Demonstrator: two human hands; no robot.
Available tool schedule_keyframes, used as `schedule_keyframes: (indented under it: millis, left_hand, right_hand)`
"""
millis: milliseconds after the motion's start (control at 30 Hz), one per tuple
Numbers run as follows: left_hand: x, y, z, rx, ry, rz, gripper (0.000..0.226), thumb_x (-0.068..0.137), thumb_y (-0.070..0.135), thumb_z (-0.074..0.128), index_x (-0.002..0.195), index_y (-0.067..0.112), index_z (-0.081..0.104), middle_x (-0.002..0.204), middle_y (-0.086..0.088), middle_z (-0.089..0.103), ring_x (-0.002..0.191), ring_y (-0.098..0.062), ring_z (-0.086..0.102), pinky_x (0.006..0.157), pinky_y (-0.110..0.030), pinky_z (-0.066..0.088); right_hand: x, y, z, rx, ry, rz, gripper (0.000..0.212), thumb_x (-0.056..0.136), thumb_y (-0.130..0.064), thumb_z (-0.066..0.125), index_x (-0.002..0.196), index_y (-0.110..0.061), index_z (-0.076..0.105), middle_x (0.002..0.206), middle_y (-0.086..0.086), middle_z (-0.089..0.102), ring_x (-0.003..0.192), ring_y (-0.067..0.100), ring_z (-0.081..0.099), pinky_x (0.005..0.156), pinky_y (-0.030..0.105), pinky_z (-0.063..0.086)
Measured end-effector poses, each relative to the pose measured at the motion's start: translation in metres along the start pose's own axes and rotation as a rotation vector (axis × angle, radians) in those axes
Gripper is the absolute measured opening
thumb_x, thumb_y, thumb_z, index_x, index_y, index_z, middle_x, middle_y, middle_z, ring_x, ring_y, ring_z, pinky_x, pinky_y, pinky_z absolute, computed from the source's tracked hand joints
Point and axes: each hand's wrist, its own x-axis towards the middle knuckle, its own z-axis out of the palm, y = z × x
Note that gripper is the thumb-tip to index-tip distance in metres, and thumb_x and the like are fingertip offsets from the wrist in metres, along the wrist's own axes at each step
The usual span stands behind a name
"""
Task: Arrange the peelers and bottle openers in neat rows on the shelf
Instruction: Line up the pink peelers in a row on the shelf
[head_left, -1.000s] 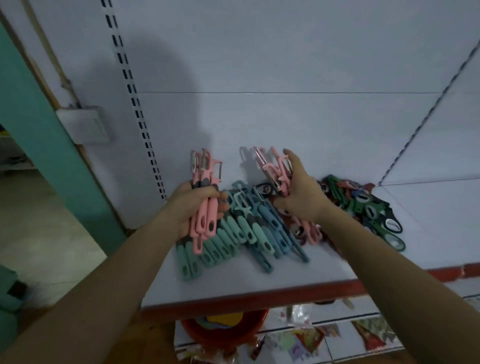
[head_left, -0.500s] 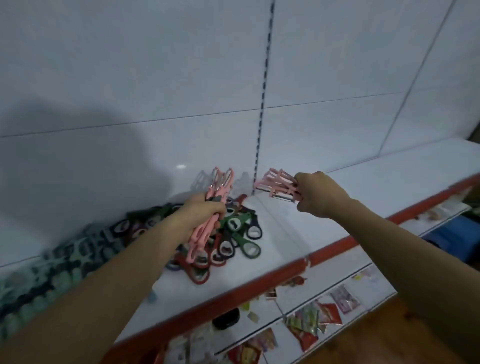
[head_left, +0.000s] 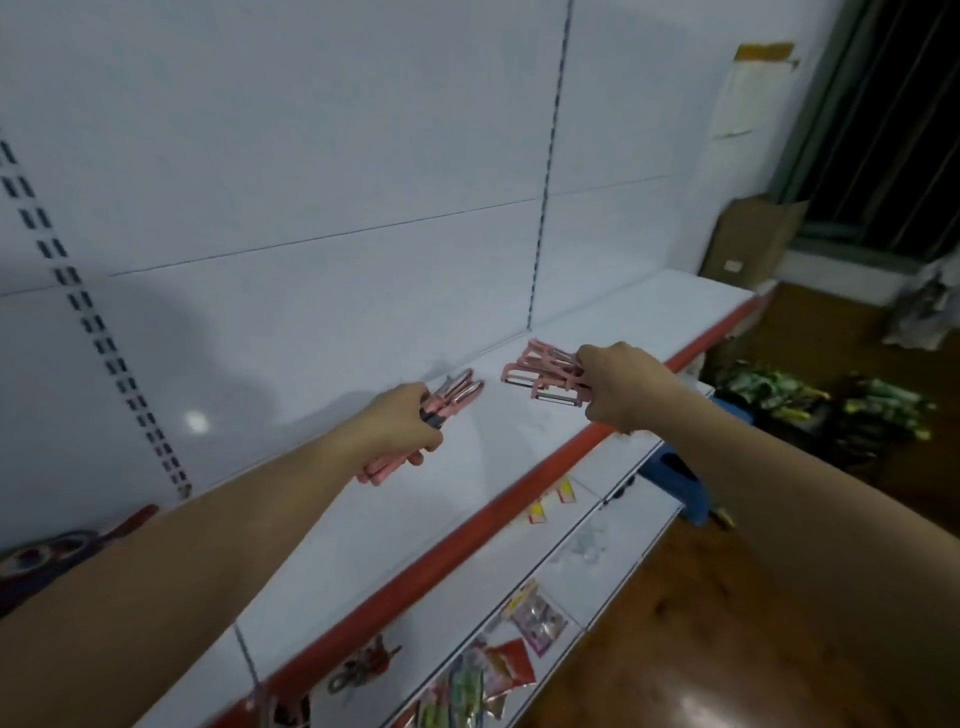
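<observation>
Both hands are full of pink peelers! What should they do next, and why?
Probably lower the right hand so its pink peelers settle on the white shelf just beneath, starting a row. Both hands grip bunches above a bare stretch of shelf, and nothing is laid out here yet; the left hand and its pink bunch can go next.

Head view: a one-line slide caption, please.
Left hand grips a tight pink peeler bundle, right hand a fanned pink peeler bunch, over the red-edged shelf.

What look like bottle openers are blurred and cut off by the left edge, lower-shelf packets illegible
</observation>
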Motion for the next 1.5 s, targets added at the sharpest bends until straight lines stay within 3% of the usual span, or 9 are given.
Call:
schedule_keyframes:
  millis: [167, 500, 700, 1067, 1133, 1233, 1333, 1400, 1500]
  left_hand:
    - [0.108, 0.054, 0.048, 0.141, -0.057, 0.088, 0.026, 0.08, 0.01, 0.07, 0.097, 0.024, 0.055, 0.089, 0.0, 0.07, 0.06, -0.011, 0.073, 0.054, -0.023, 0.051]
    - [0.364, 0.149, 0.103, 0.358, -0.051, 0.132, 0.045, 0.083, 0.006, 0.07, 0.123, 0.013, 0.049, 0.107, -0.011, 0.065, 0.09, -0.027, 0.063, 0.07, -0.034, 0.049]
    - [0.458, 0.169, 0.136, 0.553, -0.006, 0.165, 0.041, 0.088, 0.007, 0.061, 0.125, 0.013, 0.044, 0.105, -0.011, 0.061, 0.089, -0.028, 0.06, 0.065, -0.035, 0.046]
    - [0.498, 0.182, 0.183, 0.57, 0.442, 0.059, 0.081, 0.078, 0.054, 0.08, 0.144, 0.02, 0.047, 0.132, -0.007, 0.05, 0.12, -0.029, 0.054, 0.098, -0.045, 0.048]
    - [0.493, 0.198, 0.206, 0.417, 0.624, 0.111, 0.062, 0.087, 0.049, 0.075, 0.136, 0.018, 0.057, 0.129, -0.006, 0.055, 0.117, -0.026, 0.056, 0.101, -0.044, 0.047]
    - [0.502, 0.242, 0.244, -0.349, 0.7, 0.062, 0.036, 0.095, 0.027, 0.072, 0.125, 0.009, 0.065, 0.126, -0.013, 0.06, 0.111, -0.031, 0.065, 0.094, -0.044, 0.055]
    - [0.523, 0.296, 0.275, -1.199, 0.287, -0.142, 0.065, 0.087, 0.061, 0.069, 0.128, 0.012, 0.064, 0.13, -0.017, 0.064, 0.118, -0.036, 0.064, 0.096, -0.051, 0.053]
    - [0.539, 0.326, 0.295, -1.404, 0.006, -0.091, 0.076, 0.084, 0.071, 0.063, 0.133, 0.013, 0.063, 0.125, -0.02, 0.065, 0.115, -0.039, 0.064, 0.106, -0.061, 0.045]
    - [0.567, 0.365, 0.323, -1.574, -0.078, 0.044, 0.073, 0.087, 0.065, 0.063, 0.142, 0.016, 0.059, 0.144, -0.021, 0.057, 0.131, -0.044, 0.056, 0.105, -0.068, 0.045]
  right_hand:
    - [0.044, 0.092, 0.022, -0.015, -0.003, 0.069, 0.026, 0.077, -0.021, 0.066, 0.091, -0.021, 0.043, 0.076, 0.0, 0.048, 0.062, 0.018, 0.048, 0.047, 0.028, 0.029]
    - [0.176, 0.253, 0.06, 0.05, -0.029, 0.162, 0.023, 0.074, -0.019, 0.066, 0.091, -0.02, 0.05, 0.077, 0.001, 0.054, 0.063, 0.02, 0.053, 0.047, 0.028, 0.035]
    - [0.233, 0.323, 0.093, 0.088, -0.121, 0.145, 0.022, 0.077, -0.02, 0.067, 0.091, -0.018, 0.05, 0.08, 0.003, 0.053, 0.065, 0.021, 0.054, 0.049, 0.029, 0.036]
    - [0.353, 0.403, 0.142, 0.404, -0.133, -0.074, 0.026, 0.07, -0.017, 0.071, 0.077, -0.022, 0.046, 0.071, -0.001, 0.059, 0.061, 0.022, 0.059, 0.047, 0.028, 0.042]
    - [0.363, 0.417, 0.148, 0.546, -0.119, -0.081, 0.027, 0.069, -0.017, 0.073, 0.077, -0.022, 0.048, 0.071, -0.003, 0.059, 0.061, 0.018, 0.057, 0.046, 0.026, 0.037]
    - [0.373, 0.436, 0.152, 0.818, -0.114, -0.064, 0.025, 0.069, -0.016, 0.075, 0.08, -0.021, 0.053, 0.072, -0.004, 0.063, 0.057, 0.015, 0.06, 0.045, 0.021, 0.04]
    - [0.379, 0.453, 0.153, 1.036, -0.136, -0.065, 0.027, 0.073, -0.018, 0.079, 0.089, -0.023, 0.057, 0.078, -0.004, 0.066, 0.067, 0.014, 0.065, 0.058, 0.025, 0.048]
    - [0.384, 0.466, 0.152, 1.121, -0.147, -0.059, 0.028, 0.075, -0.023, 0.08, 0.094, -0.024, 0.059, 0.079, -0.005, 0.067, 0.069, 0.013, 0.068, 0.062, 0.028, 0.054]
    - [0.394, 0.49, 0.156, 1.136, -0.127, -0.107, 0.027, 0.083, -0.029, 0.074, 0.104, -0.024, 0.058, 0.086, -0.007, 0.067, 0.075, 0.013, 0.067, 0.064, 0.026, 0.053]
